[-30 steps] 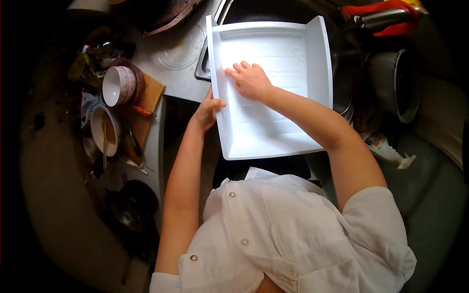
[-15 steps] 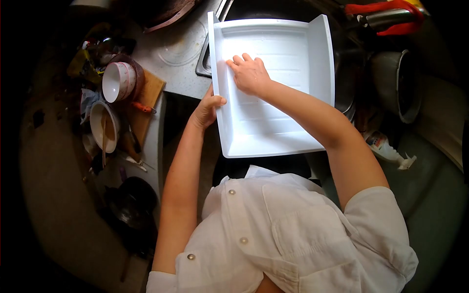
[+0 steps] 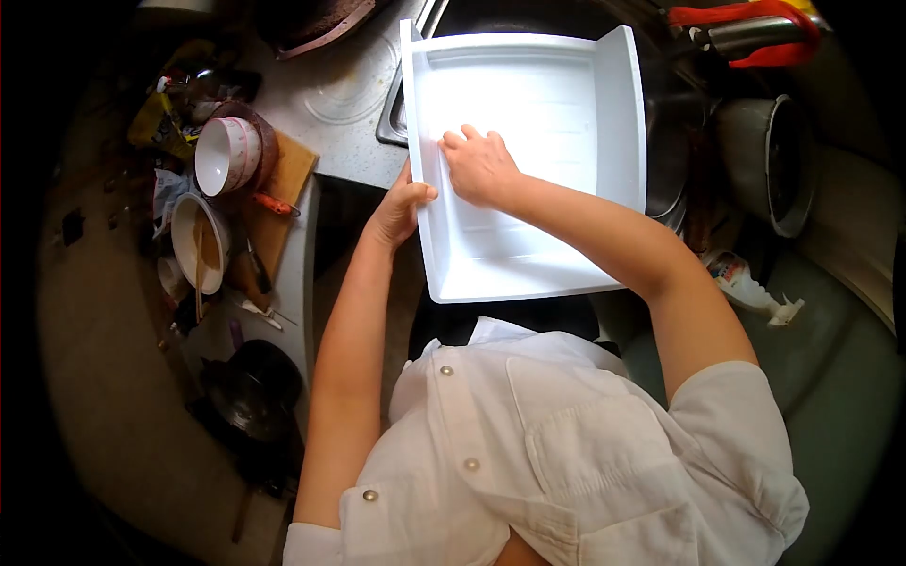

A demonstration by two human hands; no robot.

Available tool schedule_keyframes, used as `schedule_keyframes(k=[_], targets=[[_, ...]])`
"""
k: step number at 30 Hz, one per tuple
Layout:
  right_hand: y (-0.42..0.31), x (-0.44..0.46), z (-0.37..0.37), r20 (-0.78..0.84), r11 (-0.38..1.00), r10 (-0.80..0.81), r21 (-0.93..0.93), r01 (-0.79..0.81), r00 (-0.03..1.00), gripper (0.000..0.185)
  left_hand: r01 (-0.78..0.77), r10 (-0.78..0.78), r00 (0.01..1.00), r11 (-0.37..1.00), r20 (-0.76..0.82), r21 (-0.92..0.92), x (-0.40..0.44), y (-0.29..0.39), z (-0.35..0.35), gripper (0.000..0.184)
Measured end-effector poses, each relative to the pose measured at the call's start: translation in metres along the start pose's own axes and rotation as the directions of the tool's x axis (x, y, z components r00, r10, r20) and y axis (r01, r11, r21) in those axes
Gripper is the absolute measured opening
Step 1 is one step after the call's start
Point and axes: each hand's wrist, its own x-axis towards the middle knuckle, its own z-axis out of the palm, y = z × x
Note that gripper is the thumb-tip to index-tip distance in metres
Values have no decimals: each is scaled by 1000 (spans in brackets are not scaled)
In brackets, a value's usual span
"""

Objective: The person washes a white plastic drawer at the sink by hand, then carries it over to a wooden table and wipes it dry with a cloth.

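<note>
A white plastic bin (image 3: pixel 528 274) with raised sides is held in front of my body, its inside facing me. My left hand (image 3: pixel 401 209) grips its left wall, thumb on the inner side and fingers behind, out of sight. Inside the bin, my right hand (image 3: pixel 479 168) rests against the inner surface near the left wall, its fingers spread and slightly bent, holding nothing that I can see.
On the left counter (image 3: pixel 363 156) stand pink-rimmed bowls (image 3: pixel 219 156), a bowl with chopsticks (image 3: pixel 185 241), a cutting board (image 3: pixel 294 174) and a black pot (image 3: pixel 264 377). Rightward are a large pot (image 3: pixel 746 141), a red-handled item (image 3: pixel 807 42) and a spray bottle (image 3: pixel 746 283).
My right hand has moved down a little along the left side of the bin's inside. My left hand keeps its grip on the wall, and the bin has barely shifted.
</note>
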Motion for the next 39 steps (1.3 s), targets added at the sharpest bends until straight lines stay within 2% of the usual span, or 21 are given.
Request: schedule_keyframes(k=[2, 5, 8, 9, 12, 15, 18, 21, 24, 27, 30, 31, 34, 35, 37, 38, 39], targets=[[5, 15, -1, -49, 995, 68, 82, -64, 996, 41, 4, -4, 1000, 1000, -7, -12, -1, 1, 0, 106], [12, 24, 7, -130, 994, 74, 91, -63, 989, 49, 25, -26, 999, 999, -28, -21, -6, 7, 7, 105], [-1, -8, 38, -146, 996, -26, 83, 39, 989, 43, 12, -12, 1000, 1000, -16, 5, -3, 3, 2, 103], [-6, -20, 30, -65, 999, -42, 20, 44, 997, 46, 9, -9, 1000, 1000, -9, 7, -2, 2, 1, 102], [8, -7, 33, -122, 994, -98, -54, 92, 988, 48, 3, -3, 1000, 1000, -8, 1, -3, 10, 3, 100], [21, 24, 19, -281, 999, 25, 28, -18, 959, 49, 12, -12, 1000, 1000, -10, 16, 0, 4, -6, 99], [32, 50, 13, -259, 996, 94, 12, -94, 961, 51, 21, -21, 999, 1000, -39, 16, 2, 2, -6, 100], [56, 63, 28, -466, 957, 268, 28, -289, 843, 50, 11, -10, 998, 1000, -66, 15, 0, 7, 1, 102], [73, 59, 17, -408, 853, 511, 134, -504, 757, 48, -25, 25, 997, 1000, -75, 10, -2, 8, 7, 104], [55, 74, 22, -433, 819, 570, 231, -526, 698, 46, -28, 27, 997, 1000, -67, -4, -2, 9, 9, 105], [34, 77, 18, -338, 958, 275, 171, -229, 900, 48, -8, 7, 998, 1000, -70, -5, -3, 8, 6, 104], [32, 75, 12, -323, 928, 358, 228, -295, 876, 48, -5, 4, 998, 1000, -67, -20, -3, 8, 7, 104], [49, 81, 23, -476, 727, 682, 354, -589, 556, 46, -16, 14, 997, 999, -82, -32, -3, 9, 9, 102], [53, 80, 27, -452, 727, 686, 394, -562, 570, 45, -21, 19, 996, 999, -92, -30, -3, 9, 9, 102], [44, 84, 34, -434, 894, 439, 296, -336, 787, 46, -12, 9, 997, 999, -83, -42, -4, 9, 8, 102], [39, 87, 38, -411, 946, 295, 251, -204, 862, 46, -8, 4, 997, 999, -77, -49, -3, 9, 7, 101], [30, 81, 32, -461, 967, 166, 250, -52, 872, 45, -7, 3, 997, 998, -71, -56, -2, 8, 6, 101]])
